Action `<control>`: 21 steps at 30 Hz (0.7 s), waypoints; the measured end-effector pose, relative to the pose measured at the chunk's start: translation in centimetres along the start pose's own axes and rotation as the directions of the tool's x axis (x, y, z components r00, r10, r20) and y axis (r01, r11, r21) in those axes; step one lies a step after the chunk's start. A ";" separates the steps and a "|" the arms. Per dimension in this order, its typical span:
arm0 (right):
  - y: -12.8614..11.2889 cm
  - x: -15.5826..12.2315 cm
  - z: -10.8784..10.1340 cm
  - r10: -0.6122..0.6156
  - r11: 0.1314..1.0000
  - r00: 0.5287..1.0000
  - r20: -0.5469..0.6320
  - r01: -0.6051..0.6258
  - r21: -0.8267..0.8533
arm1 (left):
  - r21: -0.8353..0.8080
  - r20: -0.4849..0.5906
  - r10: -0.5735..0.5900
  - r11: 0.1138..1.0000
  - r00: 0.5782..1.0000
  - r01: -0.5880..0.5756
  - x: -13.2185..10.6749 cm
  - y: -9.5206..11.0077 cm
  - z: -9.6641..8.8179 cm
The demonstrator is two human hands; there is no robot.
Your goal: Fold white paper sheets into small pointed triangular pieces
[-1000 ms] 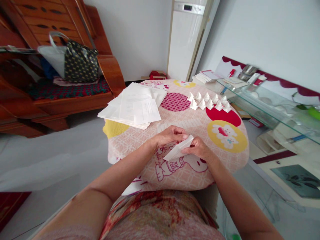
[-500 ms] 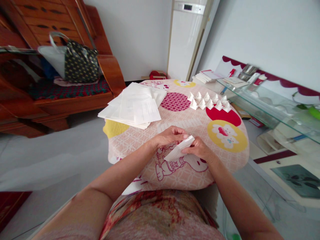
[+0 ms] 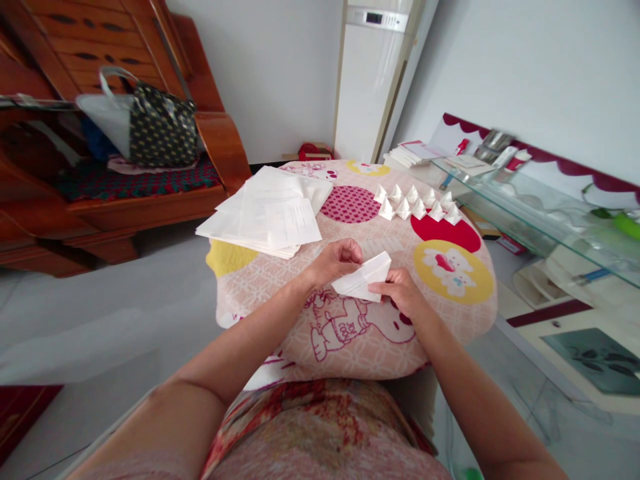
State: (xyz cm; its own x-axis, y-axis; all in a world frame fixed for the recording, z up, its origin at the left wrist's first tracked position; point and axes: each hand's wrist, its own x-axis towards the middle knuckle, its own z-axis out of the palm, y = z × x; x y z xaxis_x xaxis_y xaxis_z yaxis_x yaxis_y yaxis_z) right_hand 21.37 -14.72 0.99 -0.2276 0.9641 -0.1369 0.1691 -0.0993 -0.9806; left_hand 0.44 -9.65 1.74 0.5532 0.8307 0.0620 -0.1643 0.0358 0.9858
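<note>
A folded white sheet of paper (image 3: 364,277) is held over the tablecloth between my two hands. Its shape is a slanted flat piece with a crease running along it. My right hand (image 3: 401,292) pinches its right end, thumb on top and fingers underneath. My left hand (image 3: 334,263) has curled fingers at the paper's upper left edge, and the paper partly hides the thumb tip. Beyond my right hand, several small folded paper pieces (image 3: 419,210) stand in two rows. A loose stack of white paper sheets (image 3: 250,217) lies beyond my left hand.
The patterned cloth (image 3: 280,280) covers a rounded table. At the right is a glass shelf (image 3: 530,213) with cups and papers. A wooden bench (image 3: 220,143) with a dotted bag (image 3: 163,127) stands at the left. Behind the table rises a white upright appliance (image 3: 373,80).
The folded paper has turned, so more of its broad face shows. My left hand has shifted slightly left and up from its top edge. My right hand keeps its pinch.
</note>
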 end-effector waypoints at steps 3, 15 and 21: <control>-0.4 0.0 0.2 0.027 0.999 0.998 -0.059 -0.024 0.044 | 0.133 0.008 0.004 0.991 1.000 -0.005 -0.1 0.2 0.0; -0.4 0.3 1.4 0.123 0.992 0.984 -0.127 -0.121 0.028 | 0.643 -0.068 0.014 0.765 0.998 0.033 1.1 -0.5 -0.4; -0.6 0.5 -1.2 -0.273 0.781 0.928 -0.255 0.059 -0.622 | 0.844 0.079 -0.128 0.536 0.989 0.002 2.2 1.0 -0.9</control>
State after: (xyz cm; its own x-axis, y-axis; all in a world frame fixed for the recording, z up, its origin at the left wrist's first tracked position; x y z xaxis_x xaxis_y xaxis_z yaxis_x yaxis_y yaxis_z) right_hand 22.33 -13.84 1.70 -0.0122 0.9842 0.1764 0.7150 0.1320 -0.6866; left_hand 0.74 -7.25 2.72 0.6324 0.7729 -0.0523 0.6023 -0.4481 0.6606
